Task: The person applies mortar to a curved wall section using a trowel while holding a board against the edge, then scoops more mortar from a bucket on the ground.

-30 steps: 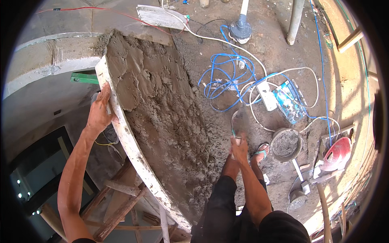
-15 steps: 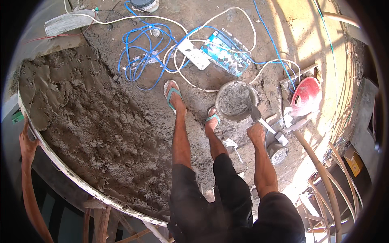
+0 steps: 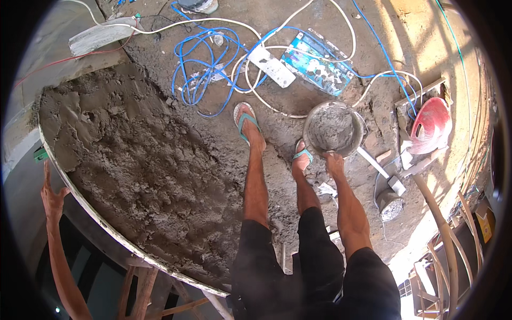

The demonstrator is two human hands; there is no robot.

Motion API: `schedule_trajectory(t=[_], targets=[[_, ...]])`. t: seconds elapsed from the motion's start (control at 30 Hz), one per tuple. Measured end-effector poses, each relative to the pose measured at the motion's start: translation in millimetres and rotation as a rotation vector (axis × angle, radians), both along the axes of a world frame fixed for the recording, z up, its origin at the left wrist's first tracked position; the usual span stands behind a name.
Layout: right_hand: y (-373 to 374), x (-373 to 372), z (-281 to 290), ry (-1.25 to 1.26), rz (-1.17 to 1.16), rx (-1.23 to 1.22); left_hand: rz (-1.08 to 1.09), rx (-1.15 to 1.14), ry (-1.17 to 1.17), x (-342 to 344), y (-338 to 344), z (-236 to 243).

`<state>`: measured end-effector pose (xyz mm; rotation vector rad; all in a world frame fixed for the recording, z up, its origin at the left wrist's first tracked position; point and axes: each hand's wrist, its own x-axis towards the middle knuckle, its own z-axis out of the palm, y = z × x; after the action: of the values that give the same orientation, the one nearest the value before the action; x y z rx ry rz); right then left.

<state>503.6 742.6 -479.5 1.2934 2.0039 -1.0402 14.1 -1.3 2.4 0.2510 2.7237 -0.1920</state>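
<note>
My right hand (image 3: 334, 164) is closed at the near rim of a round bucket (image 3: 308, 136) holding grey mortar (image 3: 333, 127). The trowel seen in this hand a moment ago cannot be picked out now; its blade appears lost against the mortar. At the far left, my left hand (image 3: 52, 200) is open, its index finger stretched out and its thumb apart, beside the pale curved edging strip (image 3: 98, 226). Rough wet mortar (image 3: 144, 165) covers the slab inside that strip. My sandalled feet (image 3: 250, 128) stand between the mortar bed and the bucket.
Tangled blue hose (image 3: 186, 98) and white cable (image 3: 290, 114) cross the ground ahead, around a blue-and-white torn sack (image 3: 317, 64). A red basin (image 3: 431, 127), a white-handled tool (image 3: 373, 161) and a small pail (image 3: 391, 207) lie right. Wooden poles (image 3: 437, 213) stand beyond.
My right hand has moved from below the bucket up to its near rim, and the trowel blade no longer shows. My left index finger has straightened beside the edging. The whole view has shifted slightly.
</note>
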Motion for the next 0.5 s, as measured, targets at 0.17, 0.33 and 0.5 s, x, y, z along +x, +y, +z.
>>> schedule_trajectory(t=[0.17, 0.33, 0.5], targets=[[3, 54, 30, 0.121, -0.088, -0.197, 0.073, -0.004, -0.131, 67, 31, 29], [-23, 6, 95, 0.282, -0.42, -0.549, 0.206, -0.007, -0.216, 82, 48, 20], [-55, -93, 136, 0.464, -0.625, -0.628, 0.198, 0.012, -0.139, 96, 48, 23]])
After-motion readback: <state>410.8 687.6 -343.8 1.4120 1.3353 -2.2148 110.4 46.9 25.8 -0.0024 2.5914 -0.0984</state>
